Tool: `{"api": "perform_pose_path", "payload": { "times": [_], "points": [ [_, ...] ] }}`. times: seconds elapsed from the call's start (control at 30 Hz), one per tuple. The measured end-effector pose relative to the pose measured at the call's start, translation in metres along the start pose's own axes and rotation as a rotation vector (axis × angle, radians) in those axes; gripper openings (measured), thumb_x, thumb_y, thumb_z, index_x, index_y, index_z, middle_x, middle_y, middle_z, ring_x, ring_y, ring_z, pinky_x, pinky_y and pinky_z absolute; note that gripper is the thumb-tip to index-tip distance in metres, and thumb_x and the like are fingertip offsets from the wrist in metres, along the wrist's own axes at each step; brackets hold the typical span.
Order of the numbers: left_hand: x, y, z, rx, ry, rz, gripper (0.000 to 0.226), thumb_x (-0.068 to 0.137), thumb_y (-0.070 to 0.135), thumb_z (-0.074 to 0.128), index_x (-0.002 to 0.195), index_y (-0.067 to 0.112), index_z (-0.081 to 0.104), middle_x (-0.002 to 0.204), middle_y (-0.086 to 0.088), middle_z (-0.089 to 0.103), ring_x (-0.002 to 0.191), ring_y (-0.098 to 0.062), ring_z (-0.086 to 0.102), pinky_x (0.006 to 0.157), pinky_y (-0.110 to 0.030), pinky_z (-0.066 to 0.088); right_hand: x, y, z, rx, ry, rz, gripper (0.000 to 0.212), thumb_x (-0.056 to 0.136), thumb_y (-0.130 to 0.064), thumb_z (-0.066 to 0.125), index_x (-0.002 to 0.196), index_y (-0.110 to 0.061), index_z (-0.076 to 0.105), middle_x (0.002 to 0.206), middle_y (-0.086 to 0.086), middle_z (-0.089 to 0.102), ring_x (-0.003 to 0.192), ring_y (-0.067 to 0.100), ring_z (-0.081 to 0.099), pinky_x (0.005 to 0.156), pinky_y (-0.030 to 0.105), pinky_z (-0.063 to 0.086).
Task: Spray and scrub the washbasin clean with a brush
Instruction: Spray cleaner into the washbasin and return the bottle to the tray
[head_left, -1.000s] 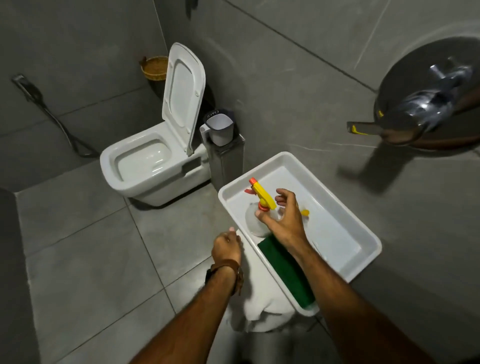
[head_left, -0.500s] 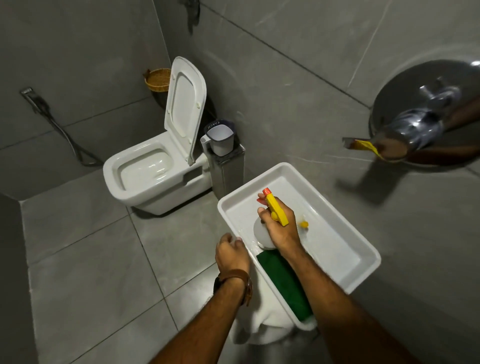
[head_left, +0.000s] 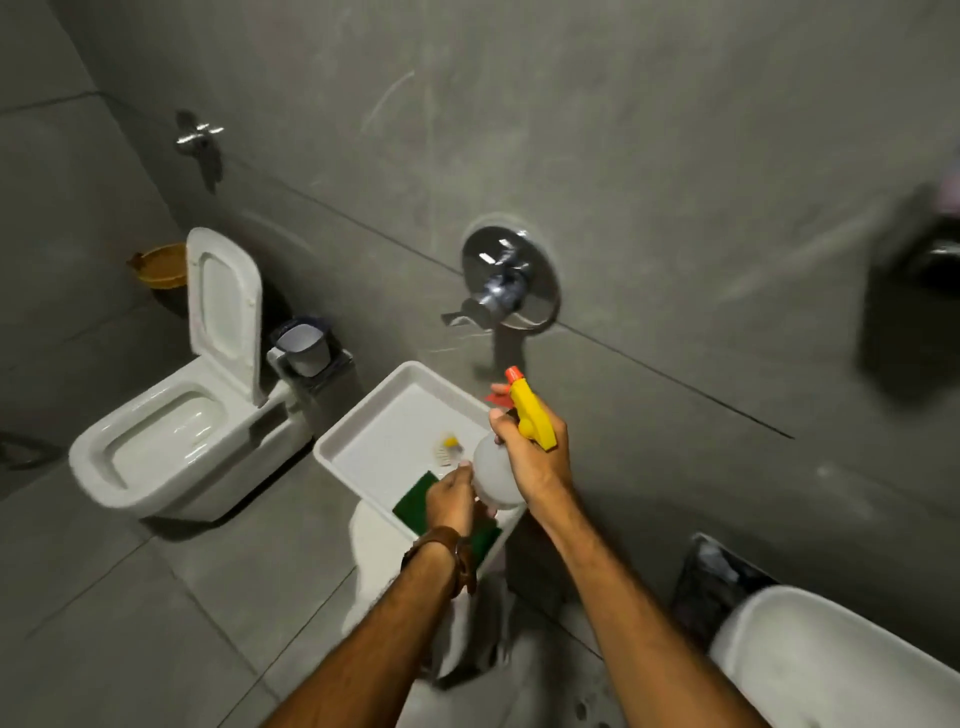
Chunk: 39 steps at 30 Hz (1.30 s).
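My right hand grips the neck of a spray bottle with a white body and a yellow and orange trigger head, lifted above a white tray. My left hand reaches over the tray's near end, fingertips touching the bottle's base. In the tray lie a small brush with a yellow top and a green scrub pad. The white washbasin shows at the bottom right corner.
A white toilet with its lid raised stands at the left, a bin with a cup beside it. A chrome wall valve is above the tray. The tray rests on a white stool. A dark bin stands by the basin.
My right hand has lifted the spray bottle up out of the tray. My left hand moved from the tray's edge to the bottle's base. The view swung right, bringing the washbasin in.
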<state>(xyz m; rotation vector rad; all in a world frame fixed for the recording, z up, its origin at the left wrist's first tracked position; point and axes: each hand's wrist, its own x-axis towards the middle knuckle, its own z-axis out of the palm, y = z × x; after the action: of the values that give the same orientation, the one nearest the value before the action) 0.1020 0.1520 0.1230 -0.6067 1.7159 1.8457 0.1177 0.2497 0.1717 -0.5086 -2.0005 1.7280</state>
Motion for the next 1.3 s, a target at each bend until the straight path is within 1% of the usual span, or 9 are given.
{"api": "perform_pose_path", "payload": {
  "times": [0.17,0.33,0.47,0.6,0.7,0.8,0.93,1.1,1.3],
  "points": [
    [-0.075,-0.039,0.057,0.072,-0.195,-0.103,0.025,0.086,0.024,0.066,0.094,0.002,0.071,0.086,-0.028,0.073,0.079,-0.044,0.071,0.075,-0.056,0.059,-0.063,-0.033,-0.1,-0.081,0.138,-0.05,0.052,0.09,-0.003,0.066,0.118,-0.046,0.071,0.103,-0.028,0.074,0.099,-0.008,0.068,0.087,0.018,0.056],
    [-0.165,-0.092,0.114,0.152,-0.312,-0.163,0.019,0.084,0.017,0.068,0.093,0.0,0.072,0.09,-0.026,0.073,0.084,-0.045,0.071,0.072,-0.055,0.061,-0.134,-0.053,-0.206,-0.209,0.23,-0.139,0.047,0.082,-0.015,0.069,0.108,-0.054,0.064,0.119,0.005,0.067,0.106,0.001,0.067,0.096,0.039,0.058],
    [-0.232,-0.13,0.146,0.256,-0.418,-0.135,0.016,0.085,0.018,0.062,0.088,0.005,0.071,0.081,-0.018,0.074,0.075,-0.036,0.073,0.055,-0.037,0.06,-0.188,-0.058,-0.281,-0.265,0.269,-0.134,0.062,0.086,-0.031,0.07,0.125,-0.074,0.048,0.117,-0.015,0.066,0.107,0.008,0.065,0.087,0.031,0.06],
    [-0.279,-0.171,0.167,0.384,-0.523,-0.129,0.013,0.086,0.015,0.055,0.089,0.007,0.065,0.089,-0.021,0.074,0.074,-0.037,0.074,0.06,-0.041,0.062,-0.238,-0.051,-0.342,-0.178,0.35,-0.1,0.044,0.094,-0.043,0.067,0.133,-0.061,0.056,0.109,-0.016,0.07,0.106,0.02,0.068,0.084,0.039,0.064],
    [-0.299,-0.202,0.174,0.531,-0.638,-0.138,0.02,0.085,0.015,0.055,0.093,0.003,0.069,0.093,-0.021,0.075,0.078,-0.036,0.075,0.063,-0.04,0.062,-0.275,-0.052,-0.372,-0.102,0.412,0.033,0.042,0.088,-0.07,0.063,0.129,-0.069,0.054,0.104,-0.02,0.07,0.104,0.014,0.07,0.069,0.036,0.067],
    [-0.297,-0.226,0.171,0.756,-0.625,0.262,0.027,0.093,0.019,0.049,0.091,0.003,0.072,0.097,-0.022,0.074,0.083,-0.034,0.071,0.073,-0.038,0.058,-0.311,-0.042,-0.398,-0.125,0.438,0.16,0.052,0.072,-0.089,0.06,0.123,-0.077,0.051,0.107,-0.016,0.073,0.103,0.008,0.071,0.063,0.033,0.064],
    [-0.248,-0.248,0.14,1.174,-0.365,0.963,0.038,0.096,0.014,0.046,0.131,0.0,0.054,0.135,-0.02,0.055,0.127,-0.037,0.049,0.111,-0.043,0.037,-0.363,-0.016,-0.422,-0.225,0.395,0.357,0.051,0.071,-0.092,0.055,0.12,-0.078,0.054,0.09,-0.015,0.077,0.09,0.002,0.072,0.083,0.041,0.062],
    [-0.204,-0.27,0.119,1.074,-0.218,0.722,0.054,0.102,0.02,0.037,0.15,-0.003,0.025,0.158,-0.021,0.028,0.148,-0.034,0.022,0.123,-0.042,0.017,-0.413,0.024,-0.42,-0.199,0.275,0.608,0.062,0.073,-0.089,0.056,0.116,-0.048,0.072,0.077,-0.002,0.078,0.079,0.011,0.075,0.088,0.051,0.062],
    [-0.193,-0.288,0.123,0.726,-0.271,0.501,0.044,0.105,0.03,0.035,0.138,0.006,0.051,0.133,-0.02,0.059,0.122,-0.035,0.056,0.103,-0.038,0.044,-0.418,0.048,-0.39,-0.192,0.309,0.801,0.065,0.079,-0.081,0.06,0.072,-0.017,0.072,0.061,0.006,0.074,0.054,0.02,0.073,0.06,0.044,0.066]
  ]
}}
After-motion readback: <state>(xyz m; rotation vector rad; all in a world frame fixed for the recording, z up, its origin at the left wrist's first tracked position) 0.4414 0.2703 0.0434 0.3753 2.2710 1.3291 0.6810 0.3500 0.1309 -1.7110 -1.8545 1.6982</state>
